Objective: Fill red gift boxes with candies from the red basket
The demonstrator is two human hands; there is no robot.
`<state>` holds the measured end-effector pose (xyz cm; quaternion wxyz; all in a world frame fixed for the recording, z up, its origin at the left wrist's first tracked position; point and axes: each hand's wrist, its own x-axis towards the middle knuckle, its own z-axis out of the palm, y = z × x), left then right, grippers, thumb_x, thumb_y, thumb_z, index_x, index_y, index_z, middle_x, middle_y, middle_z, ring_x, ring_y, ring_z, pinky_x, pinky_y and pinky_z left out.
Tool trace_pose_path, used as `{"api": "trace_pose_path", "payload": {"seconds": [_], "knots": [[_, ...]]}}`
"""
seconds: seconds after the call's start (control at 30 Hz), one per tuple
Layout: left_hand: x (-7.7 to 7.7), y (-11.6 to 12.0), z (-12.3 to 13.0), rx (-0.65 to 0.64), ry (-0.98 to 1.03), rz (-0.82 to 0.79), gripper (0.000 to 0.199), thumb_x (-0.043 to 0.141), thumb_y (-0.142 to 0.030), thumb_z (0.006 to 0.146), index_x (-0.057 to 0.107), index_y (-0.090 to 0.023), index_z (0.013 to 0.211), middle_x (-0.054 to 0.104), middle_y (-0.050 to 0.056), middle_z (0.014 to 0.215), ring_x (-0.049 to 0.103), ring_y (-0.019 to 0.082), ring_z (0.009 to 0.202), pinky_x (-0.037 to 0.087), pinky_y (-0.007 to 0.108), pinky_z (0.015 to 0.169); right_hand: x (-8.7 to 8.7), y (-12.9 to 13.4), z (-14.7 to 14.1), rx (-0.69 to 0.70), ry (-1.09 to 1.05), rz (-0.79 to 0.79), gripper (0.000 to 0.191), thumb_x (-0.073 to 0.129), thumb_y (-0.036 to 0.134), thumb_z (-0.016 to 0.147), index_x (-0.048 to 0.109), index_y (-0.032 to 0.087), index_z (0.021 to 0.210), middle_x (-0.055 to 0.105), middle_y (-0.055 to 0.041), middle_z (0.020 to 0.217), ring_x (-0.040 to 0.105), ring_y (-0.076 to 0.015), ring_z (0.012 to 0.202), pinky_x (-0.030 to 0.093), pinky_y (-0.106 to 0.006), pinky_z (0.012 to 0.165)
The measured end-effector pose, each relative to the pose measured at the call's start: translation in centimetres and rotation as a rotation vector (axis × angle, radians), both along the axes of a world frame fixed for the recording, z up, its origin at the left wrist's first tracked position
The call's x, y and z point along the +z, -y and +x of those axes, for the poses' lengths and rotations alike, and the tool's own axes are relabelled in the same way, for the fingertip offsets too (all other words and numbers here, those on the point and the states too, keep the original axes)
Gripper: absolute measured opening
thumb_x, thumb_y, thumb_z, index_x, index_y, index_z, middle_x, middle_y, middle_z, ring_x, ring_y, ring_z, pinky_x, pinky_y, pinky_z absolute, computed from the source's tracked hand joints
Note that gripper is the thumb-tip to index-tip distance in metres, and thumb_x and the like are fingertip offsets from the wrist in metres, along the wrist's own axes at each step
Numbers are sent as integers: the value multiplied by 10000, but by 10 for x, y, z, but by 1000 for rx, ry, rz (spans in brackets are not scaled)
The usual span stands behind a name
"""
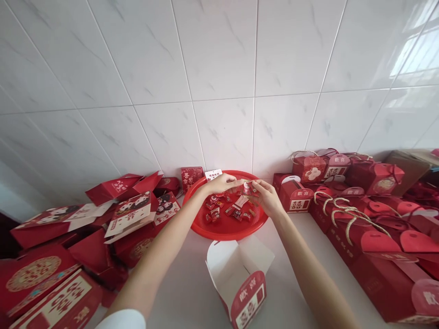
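Pinching: the right hand (269, 197) had a narrow grip on one end of a wrapped sweet (247, 188); the left hand (222, 183) reached its fingertips to the other side, though I could not tell whether that grip was closed or only touching.
Sweet's place: in the air above the red tray (222, 236), over its far half.
Slip risk: so little wrapper lay between the fingertips that a slack pinch could have dropped it, and uneven pulling could have torn it.
Loose sweets (237, 214): scattered in the tray under the hands; a low wrist could have brushed them aside.
Open box (248, 299): on the bench (183, 281), nearer the body, between the forearms; an elbow swinging inward might have tipped it or bent a raised flap.
Heaped boxes (130, 214): tilted against one another beside the left forearm; a sideways bump could have made them slide.
Rope handles (353, 214): on the boxes at right, likely to snag a straying arm.
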<state>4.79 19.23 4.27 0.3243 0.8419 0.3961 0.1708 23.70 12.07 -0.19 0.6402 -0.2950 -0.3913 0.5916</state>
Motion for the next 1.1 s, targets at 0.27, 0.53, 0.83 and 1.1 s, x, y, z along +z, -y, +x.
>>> {"api": "trace_pose_path", "payload": {"seconds": [0.27, 0.53, 0.83, 1.1], "knots": [[-20, -18, -28, 216, -505, -52, 154, 700, -308, 881, 707, -157, 910, 729, 58, 983, 674, 210, 919, 525, 329, 837, 1, 2, 1, -17, -18, -8, 423, 917, 499, 551, 649, 211, 707, 619, 24, 740, 574, -128, 670, 582, -277, 569], [-41, -27, -43, 291, -718, -138, 310, 686, -319, 924, 647, -152, 1182, 650, 97, 1239, 643, 244, 1086, 547, 457, 935, 3, 3, -2, -41, 3, -53, 472, 929, 496, 514, 701, 215, 818, 640, 24, 761, 595, -120, 618, 518, -229, 462], [-51, -29, -46, 314, -504, -51, 469, 810, -209, 732, 674, -241, 1179, 750, 10, 993, 700, 216, 955, 535, 257, 775, 5, 5, -4, -36, 48, -49, 451, 912, 507, 536, 726, 192, 799, 676, 5, 711, 610, -137, 594, 504, -256, 478], [-53, -30, -51, 310, -577, -14, 257, 635, -315, 963, 651, -163, 1170, 642, 95, 1246, 638, 228, 1084, 551, 450, 933, 3, 5, -4, -48, 73, -44, 425, 897, 505, 562, 718, 197, 794, 686, -7, 722, 616, -152, 612, 513, -268, 497]]}}
